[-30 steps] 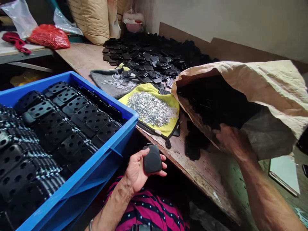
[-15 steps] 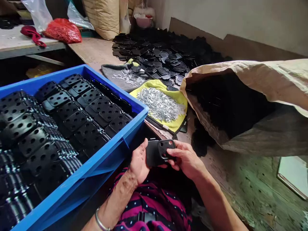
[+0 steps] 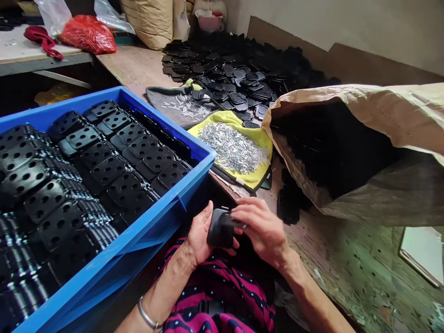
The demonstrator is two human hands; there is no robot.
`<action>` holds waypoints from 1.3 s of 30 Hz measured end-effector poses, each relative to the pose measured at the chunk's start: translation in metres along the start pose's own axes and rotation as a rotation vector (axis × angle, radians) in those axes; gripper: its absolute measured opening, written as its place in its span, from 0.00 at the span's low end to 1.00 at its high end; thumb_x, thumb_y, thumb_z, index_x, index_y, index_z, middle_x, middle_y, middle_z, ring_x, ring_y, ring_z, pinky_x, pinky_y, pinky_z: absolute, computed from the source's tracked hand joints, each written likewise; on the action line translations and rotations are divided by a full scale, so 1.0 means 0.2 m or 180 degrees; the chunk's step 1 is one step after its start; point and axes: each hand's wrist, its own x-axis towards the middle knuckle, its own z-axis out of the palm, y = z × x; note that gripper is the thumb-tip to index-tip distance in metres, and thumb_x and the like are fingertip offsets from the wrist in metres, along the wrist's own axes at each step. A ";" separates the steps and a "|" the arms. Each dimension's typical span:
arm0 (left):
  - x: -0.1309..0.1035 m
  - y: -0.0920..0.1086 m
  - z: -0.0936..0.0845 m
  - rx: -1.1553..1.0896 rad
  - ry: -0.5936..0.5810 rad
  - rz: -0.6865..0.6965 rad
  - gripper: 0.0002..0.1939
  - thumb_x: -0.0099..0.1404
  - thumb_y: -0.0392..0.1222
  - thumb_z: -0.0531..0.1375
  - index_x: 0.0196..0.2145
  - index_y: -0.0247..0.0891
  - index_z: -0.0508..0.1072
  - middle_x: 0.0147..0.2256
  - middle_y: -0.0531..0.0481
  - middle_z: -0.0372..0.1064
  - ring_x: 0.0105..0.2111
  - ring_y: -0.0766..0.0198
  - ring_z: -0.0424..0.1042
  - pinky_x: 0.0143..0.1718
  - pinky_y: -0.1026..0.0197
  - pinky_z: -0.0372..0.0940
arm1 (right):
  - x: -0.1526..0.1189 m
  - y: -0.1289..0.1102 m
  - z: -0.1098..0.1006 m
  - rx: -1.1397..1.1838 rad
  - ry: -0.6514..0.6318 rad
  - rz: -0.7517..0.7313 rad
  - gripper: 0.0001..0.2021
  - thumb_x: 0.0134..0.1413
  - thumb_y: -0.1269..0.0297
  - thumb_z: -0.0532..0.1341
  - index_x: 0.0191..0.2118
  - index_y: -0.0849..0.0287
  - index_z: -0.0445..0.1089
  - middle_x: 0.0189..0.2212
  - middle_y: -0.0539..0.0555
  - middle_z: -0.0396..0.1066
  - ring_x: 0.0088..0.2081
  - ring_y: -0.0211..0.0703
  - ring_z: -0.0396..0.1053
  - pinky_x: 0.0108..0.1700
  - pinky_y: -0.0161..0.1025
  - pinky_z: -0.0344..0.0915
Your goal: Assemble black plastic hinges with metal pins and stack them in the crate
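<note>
My left hand is closed round the edge of a smooth black plastic plate with rounded corners, held above my lap. My right hand grips a second black plate, tilted nearly edge-on at the first plate's right side. The fingers cover most of this second plate, and I cannot tell whether the two are joined. A short silvery pin shows at the upper edge of the plates.
A blue crate at left holds rows of black perforated plates with metal pins. Many loose pins lie on a yellow cloth. Behind are a heap of black plates and, at right, an open sack of dark contents.
The right hand has turned over the perforated plate, which now shows nearly edge-on instead of face up. The left hand keeps its hold on the smooth plate, and the view has shifted slightly.
</note>
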 end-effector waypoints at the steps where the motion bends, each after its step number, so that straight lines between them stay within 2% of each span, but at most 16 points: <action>1: 0.00 -0.01 -0.01 -0.0089 -0.0007 0.0003 0.27 0.67 0.55 0.44 0.36 0.29 0.72 0.25 0.43 0.73 0.27 0.56 0.74 0.29 0.54 0.69 | -0.02 0.01 0.01 -0.0337 -0.0095 -0.0612 0.09 0.49 0.72 0.58 0.36 0.57 0.72 0.36 0.55 0.75 0.46 0.51 0.68 0.49 0.52 0.63; 2: 0.01 -0.01 -0.01 -0.0154 0.0019 0.0031 0.25 0.66 0.54 0.46 0.34 0.30 0.72 0.24 0.44 0.72 0.27 0.56 0.74 0.29 0.55 0.69 | -0.03 0.01 0.03 -0.0574 -0.0176 -0.1051 0.11 0.48 0.73 0.58 0.39 0.57 0.71 0.38 0.56 0.74 0.49 0.52 0.66 0.50 0.54 0.61; 4: 0.01 -0.04 -0.02 -0.0137 0.0135 0.0136 0.16 0.63 0.48 0.53 0.32 0.30 0.72 0.23 0.45 0.72 0.26 0.58 0.74 0.29 0.58 0.69 | -0.07 0.01 0.05 -0.0851 -0.0445 -0.1321 0.17 0.46 0.74 0.57 0.44 0.59 0.69 0.43 0.60 0.72 0.53 0.54 0.61 0.52 0.58 0.59; 6: 0.01 -0.06 -0.03 0.0084 0.0232 0.0269 0.07 0.59 0.39 0.59 0.32 0.31 0.71 0.25 0.46 0.72 0.25 0.61 0.74 0.27 0.62 0.68 | -0.09 0.00 0.03 -0.0878 -0.0901 -0.1114 0.22 0.45 0.73 0.56 0.50 0.62 0.66 0.50 0.63 0.67 0.59 0.57 0.54 0.55 0.60 0.56; 8: 0.01 -0.07 -0.04 0.0403 0.0208 0.0258 0.06 0.57 0.36 0.60 0.34 0.32 0.69 0.26 0.45 0.73 0.23 0.60 0.73 0.25 0.61 0.67 | -0.08 0.01 -0.04 -0.0695 -0.1185 -0.0834 0.22 0.45 0.72 0.56 0.51 0.61 0.65 0.55 0.62 0.63 0.62 0.57 0.48 0.56 0.60 0.55; 10: 0.01 -0.08 -0.04 0.0671 0.0155 0.0086 0.08 0.59 0.41 0.58 0.35 0.33 0.68 0.27 0.42 0.74 0.22 0.55 0.74 0.23 0.56 0.68 | -0.04 0.05 -0.15 -0.0624 -0.0844 -0.0455 0.17 0.48 0.71 0.56 0.47 0.59 0.68 0.52 0.61 0.64 0.58 0.53 0.56 0.54 0.54 0.60; 12: 0.02 -0.08 -0.03 0.0790 0.0183 -0.0024 0.11 0.62 0.45 0.54 0.35 0.33 0.67 0.27 0.39 0.74 0.22 0.52 0.74 0.23 0.51 0.68 | 0.03 0.14 -0.25 -0.0938 -0.0060 0.0130 0.11 0.50 0.71 0.56 0.40 0.59 0.70 0.43 0.59 0.70 0.45 0.47 0.68 0.46 0.46 0.67; 14: 0.02 -0.08 -0.02 0.0766 0.0274 -0.0058 0.15 0.64 0.48 0.50 0.36 0.31 0.67 0.28 0.36 0.74 0.23 0.52 0.74 0.24 0.50 0.68 | 0.11 0.26 -0.33 -0.1517 0.0467 0.0705 0.07 0.48 0.69 0.59 0.36 0.61 0.70 0.35 0.57 0.71 0.32 0.43 0.70 0.38 0.42 0.68; 15: 0.03 -0.07 -0.01 0.0727 0.0301 -0.0109 0.18 0.65 0.49 0.49 0.36 0.30 0.67 0.28 0.36 0.74 0.23 0.52 0.74 0.24 0.51 0.68 | 0.15 0.33 -0.35 -0.1763 0.0522 0.0925 0.08 0.47 0.68 0.61 0.36 0.62 0.71 0.34 0.57 0.71 0.29 0.42 0.69 0.36 0.42 0.67; 17: 0.03 -0.07 -0.01 0.0648 0.0305 -0.0231 0.24 0.65 0.53 0.46 0.36 0.27 0.69 0.29 0.35 0.73 0.23 0.53 0.74 0.25 0.52 0.68 | 0.21 0.43 -0.37 -0.2024 0.0368 0.1200 0.10 0.45 0.67 0.63 0.37 0.63 0.72 0.32 0.57 0.72 0.30 0.43 0.69 0.37 0.41 0.66; 20: 0.03 -0.06 -0.01 0.0569 0.0248 -0.0268 0.28 0.64 0.56 0.45 0.35 0.25 0.70 0.30 0.33 0.73 0.24 0.51 0.74 0.25 0.51 0.68 | 0.26 0.51 -0.36 -0.2185 0.0083 0.1346 0.10 0.45 0.67 0.64 0.36 0.64 0.73 0.31 0.58 0.73 0.32 0.45 0.70 0.38 0.39 0.65; 22: 0.03 -0.05 -0.02 0.0553 0.0244 -0.0189 0.25 0.63 0.54 0.46 0.36 0.26 0.69 0.30 0.34 0.73 0.25 0.51 0.74 0.26 0.50 0.68 | 0.28 0.51 -0.35 -0.2241 0.0003 0.1358 0.09 0.45 0.68 0.64 0.35 0.65 0.74 0.31 0.58 0.73 0.32 0.45 0.70 0.37 0.38 0.64; 26: 0.02 -0.04 -0.03 0.0712 0.0327 0.0132 0.13 0.57 0.42 0.54 0.37 0.31 0.66 0.31 0.36 0.74 0.25 0.51 0.74 0.27 0.49 0.68 | 0.30 0.47 -0.36 -0.2073 -0.0129 0.1462 0.09 0.44 0.68 0.64 0.34 0.65 0.74 0.29 0.56 0.74 0.29 0.42 0.70 0.32 0.35 0.63; 31: 0.00 -0.05 -0.01 0.0966 0.0332 0.0264 0.15 0.49 0.34 0.58 0.37 0.33 0.65 0.33 0.41 0.74 0.25 0.53 0.74 0.27 0.50 0.69 | 0.33 0.44 -0.37 -0.2266 -0.0251 0.1587 0.07 0.44 0.68 0.63 0.31 0.65 0.74 0.28 0.57 0.74 0.29 0.42 0.69 0.30 0.35 0.60; 34: -0.02 -0.06 0.00 0.1137 0.0338 0.0321 0.17 0.46 0.30 0.60 0.36 0.33 0.65 0.31 0.43 0.74 0.25 0.55 0.74 0.27 0.51 0.70 | 0.33 0.43 -0.36 -0.2365 -0.0335 0.1651 0.06 0.47 0.71 0.58 0.30 0.65 0.73 0.28 0.57 0.74 0.28 0.42 0.69 0.30 0.34 0.59; 39: -0.03 -0.07 -0.01 0.1106 0.0350 0.0312 0.12 0.51 0.34 0.61 0.35 0.32 0.66 0.25 0.42 0.73 0.22 0.55 0.74 0.23 0.54 0.70 | 0.32 0.38 -0.33 -0.2968 -0.0430 0.1714 0.09 0.49 0.75 0.55 0.35 0.65 0.71 0.33 0.60 0.74 0.32 0.46 0.71 0.30 0.36 0.58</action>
